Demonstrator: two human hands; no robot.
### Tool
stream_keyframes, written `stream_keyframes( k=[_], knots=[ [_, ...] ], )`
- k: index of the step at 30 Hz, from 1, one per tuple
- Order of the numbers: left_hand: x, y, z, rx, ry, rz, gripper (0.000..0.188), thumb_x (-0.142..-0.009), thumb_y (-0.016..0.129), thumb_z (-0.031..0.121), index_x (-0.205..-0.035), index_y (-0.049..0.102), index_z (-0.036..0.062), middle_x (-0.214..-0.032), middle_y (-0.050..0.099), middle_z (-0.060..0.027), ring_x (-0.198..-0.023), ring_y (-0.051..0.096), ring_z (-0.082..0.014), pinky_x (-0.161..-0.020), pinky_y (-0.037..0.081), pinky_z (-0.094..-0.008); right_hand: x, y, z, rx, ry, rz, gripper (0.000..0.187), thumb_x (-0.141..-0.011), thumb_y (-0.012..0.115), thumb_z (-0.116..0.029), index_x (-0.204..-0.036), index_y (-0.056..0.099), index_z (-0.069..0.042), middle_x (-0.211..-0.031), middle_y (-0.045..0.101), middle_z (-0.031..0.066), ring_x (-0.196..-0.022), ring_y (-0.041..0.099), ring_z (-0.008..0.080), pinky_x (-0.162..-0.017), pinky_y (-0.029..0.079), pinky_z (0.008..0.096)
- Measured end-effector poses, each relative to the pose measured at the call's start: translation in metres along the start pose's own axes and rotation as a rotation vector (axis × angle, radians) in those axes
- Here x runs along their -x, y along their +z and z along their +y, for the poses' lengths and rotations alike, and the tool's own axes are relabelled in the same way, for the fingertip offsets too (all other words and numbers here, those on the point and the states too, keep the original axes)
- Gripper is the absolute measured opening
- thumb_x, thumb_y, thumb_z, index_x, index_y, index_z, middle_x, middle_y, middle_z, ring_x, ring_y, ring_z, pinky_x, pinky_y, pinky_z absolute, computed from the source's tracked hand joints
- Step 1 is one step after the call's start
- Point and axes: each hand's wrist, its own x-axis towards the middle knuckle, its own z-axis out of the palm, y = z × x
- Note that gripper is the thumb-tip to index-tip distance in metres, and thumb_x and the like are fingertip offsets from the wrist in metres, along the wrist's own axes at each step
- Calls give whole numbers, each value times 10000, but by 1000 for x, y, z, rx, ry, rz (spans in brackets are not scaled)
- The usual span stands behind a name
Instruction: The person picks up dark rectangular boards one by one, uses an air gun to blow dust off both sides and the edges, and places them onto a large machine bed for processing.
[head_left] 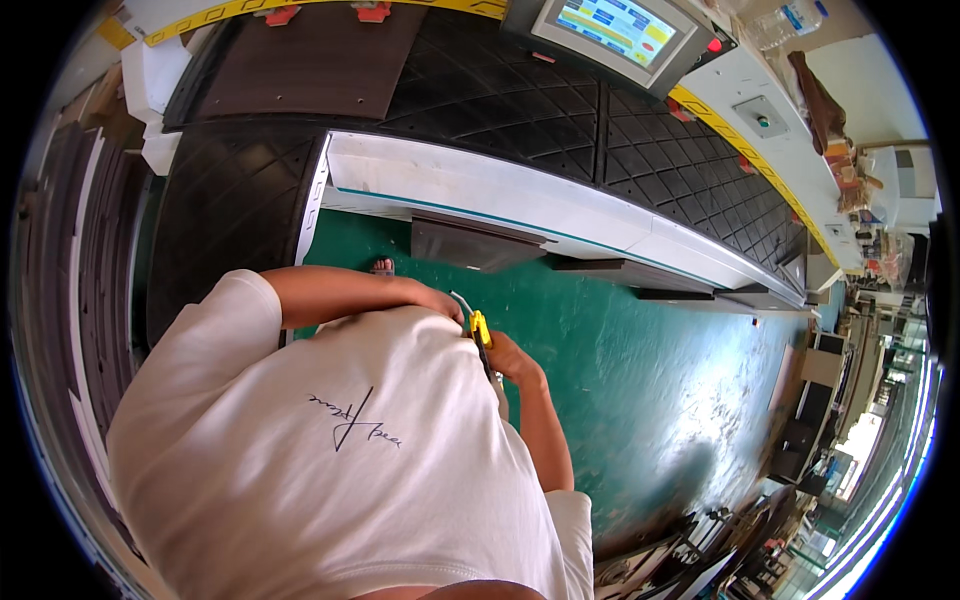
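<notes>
My left hand (440, 302) is in front of my waist, its fingers curled inward and partly hidden by the shirt. Beside it is a slim white strip (461, 301); whether the fingers grip that strip is hard to make out. Just to the right, my right hand (512, 359) is closed on a yellow-and-black hand tool (481, 330), small and held close to my body. Its exact kind does not show, and its lower part is covered by the hand and shirt.
A long machine with a black quilted bed (500, 100) and a white front beam (480, 185) stands ahead, with a touchscreen panel (615, 35) above it. A dark brown board (300, 60) lies on the bed. More boards (475, 243) lean low against it. Green floor (640, 370) spreads rightward.
</notes>
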Motion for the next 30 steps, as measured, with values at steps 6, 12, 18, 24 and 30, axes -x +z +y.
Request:
stream_keyframes(
  k=[6, 12, 18, 24, 30],
  knots=[
    [18, 4, 0, 37, 14, 146, 292, -914, 714, 275, -1105, 720, 53, -1004, 708, -2, -953, 610, -115, -847, 496, -329, -1, 5, -14, -25, -59, 7, 430, -950, 722, -269, -1289, 678, -8, -1144, 723, 86, -999, 645, 181, -924, 509, 365],
    [45, 18, 44, 14, 4, 390, 316, -916, 742, 346, -1050, 733, 60, -999, 755, -45, -934, 671, -139, -825, 510, -320, 15, 18, -27, -303, -180, -4, 441, -956, 724, -219, -1338, 619, -24, -1252, 668, 44, -1056, 595, 147, -949, 493, 339],
    [84, 27, 105, 159, -43, 939, 329, -933, 768, 391, -1035, 684, 90, -892, 688, -24, -793, 607, -109, -697, 490, -310, 9, 25, 6, -516, -230, 195, 418, -1007, 685, -192, -1379, 568, -41, -1136, 654, 7, -1020, 585, 101, -928, 484, 272],
    [280, 36, 126, 795, 219, 1092, 213, -984, 673, 155, -1158, 582, 72, -751, 494, 41, -543, 376, -23, -456, 259, -213, 105, -4, 50, -1100, -328, 538, 399, -998, 693, -304, -1310, 582, -81, -1047, 671, 57, -846, 682, 192, -616, 511, 301],
    [457, 156, 120, 503, 207, 1160, 223, -998, 684, 213, -1083, 539, 66, -691, 461, 35, -472, 359, -26, -441, 246, -212, 237, 25, 126, -1139, -423, 280, 537, -911, 804, -326, -1325, 571, -76, -1038, 645, 107, -797, 703, 330, -546, 506, 327]
  ],
)
